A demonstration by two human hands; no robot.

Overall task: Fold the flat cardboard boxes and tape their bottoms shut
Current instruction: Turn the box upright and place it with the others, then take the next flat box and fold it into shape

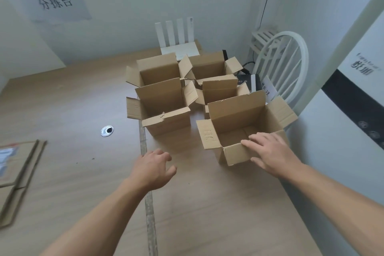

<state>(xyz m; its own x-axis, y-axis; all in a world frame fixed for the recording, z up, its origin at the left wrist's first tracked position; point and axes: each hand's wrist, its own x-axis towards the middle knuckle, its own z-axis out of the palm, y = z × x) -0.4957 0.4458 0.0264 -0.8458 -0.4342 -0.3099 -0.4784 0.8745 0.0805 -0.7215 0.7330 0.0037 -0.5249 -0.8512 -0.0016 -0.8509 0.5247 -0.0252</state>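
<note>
The bench (72, 110) fills most of the view, a pale wooden top running to the wall. On its far right half stand five opened boxes (164, 108), close together in a cluster, all upright with their top flaps splayed. The nearest box (239, 122) sits at the front right of the group, and its floor looks closed from inside. Whether any bottom is taped cannot be told from above.

At the left edge lies a stack of flat cardboard (18, 164), not yet folded, so I judge the job well along but not finished: five up, a few sheets left. No tape roll is in view.

The right hand (270, 151) rests on the nearest box's front flap (236, 154), fingers spread and fairly straight, not clenched. The left hand (153, 166) hovers over bare bench, well apart from the box, fingers loosely curled round nothing.

A small metal cable hole (107, 131) sits between the flat stack and the boxes.
</note>
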